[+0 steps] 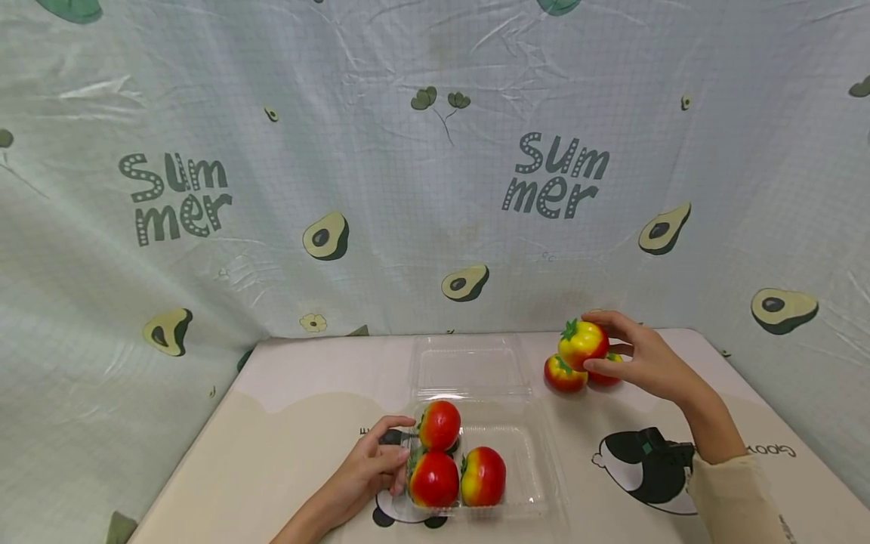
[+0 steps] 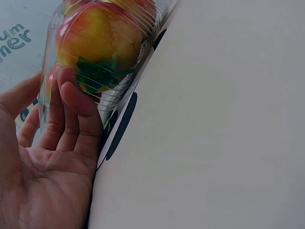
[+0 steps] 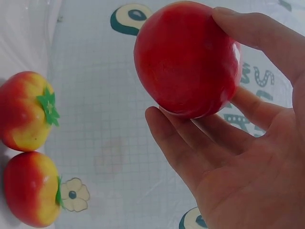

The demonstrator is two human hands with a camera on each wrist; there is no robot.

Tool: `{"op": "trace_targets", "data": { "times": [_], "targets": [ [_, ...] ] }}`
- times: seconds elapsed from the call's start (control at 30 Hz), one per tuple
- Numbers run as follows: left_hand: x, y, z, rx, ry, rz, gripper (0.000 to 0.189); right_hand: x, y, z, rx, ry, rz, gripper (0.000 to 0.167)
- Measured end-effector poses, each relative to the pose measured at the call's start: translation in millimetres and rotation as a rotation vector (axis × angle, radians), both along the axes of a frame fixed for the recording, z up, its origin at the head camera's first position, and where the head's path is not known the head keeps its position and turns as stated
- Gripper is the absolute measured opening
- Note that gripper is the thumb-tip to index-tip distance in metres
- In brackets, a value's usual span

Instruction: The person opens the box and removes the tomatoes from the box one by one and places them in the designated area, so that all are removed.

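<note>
Head view: a red-and-yellow fruit [image 1: 582, 344] is pinched between thumb and fingers of the right hand [image 1: 644, 358]; from there, the clear container [image 1: 526, 457] lies at eight o'clock, nearer the left hand [image 1: 369, 467], by whose bent fingers and thumb its nine-o'clock side is held.

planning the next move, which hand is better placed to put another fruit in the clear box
Probably the right hand: it grips a fruit, and the clear box has bare space toward that side. The left hand touches the box's left edge, holding no fruit.
</note>
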State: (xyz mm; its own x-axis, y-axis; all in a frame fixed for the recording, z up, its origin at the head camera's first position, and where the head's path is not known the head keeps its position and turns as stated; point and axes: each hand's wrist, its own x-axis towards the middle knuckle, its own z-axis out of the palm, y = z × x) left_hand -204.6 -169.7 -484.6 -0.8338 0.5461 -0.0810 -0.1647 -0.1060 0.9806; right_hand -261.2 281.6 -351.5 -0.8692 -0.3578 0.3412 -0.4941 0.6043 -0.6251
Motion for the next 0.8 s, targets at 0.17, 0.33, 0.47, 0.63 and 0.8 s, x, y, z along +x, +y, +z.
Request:
{"op": "trace_targets", "data": {
  "times": [0.17, 0.33, 0.47, 0.63, 0.8],
  "targets": [
    [0.0, -0.3, 0.3, 0.01, 0.002, -0.006, 0.054, -0.9, 0.0, -1.6, 0.003, -0.004, -0.002, 0.065],
    [-0.1, -0.2, 0.4, 0.01, 0.003, -0.006, 0.055, -2.0, -1.6, -2.5, 0.004, -0.01, 0.0, 0.065],
    [-0.1, -0.3, 0.4, 0.007, 0.005, -0.006, 0.055, -1.9, -2.7, -2.5, 0.007, -0.018, 0.004, 0.065],
    [-0.3, -0.5, -0.3, 0.007, 0.006, -0.005, 0.053, -2.0, -3.1, -4.6, 0.014, -0.032, 0.006, 0.065],
    [-0.5, -0.2, -0.2, 0.0, 0.009, -0.003, 0.052, -2.9, -3.6, -7.1, 0.032, -0.038, -0.007, 0.066]
  ]
}}
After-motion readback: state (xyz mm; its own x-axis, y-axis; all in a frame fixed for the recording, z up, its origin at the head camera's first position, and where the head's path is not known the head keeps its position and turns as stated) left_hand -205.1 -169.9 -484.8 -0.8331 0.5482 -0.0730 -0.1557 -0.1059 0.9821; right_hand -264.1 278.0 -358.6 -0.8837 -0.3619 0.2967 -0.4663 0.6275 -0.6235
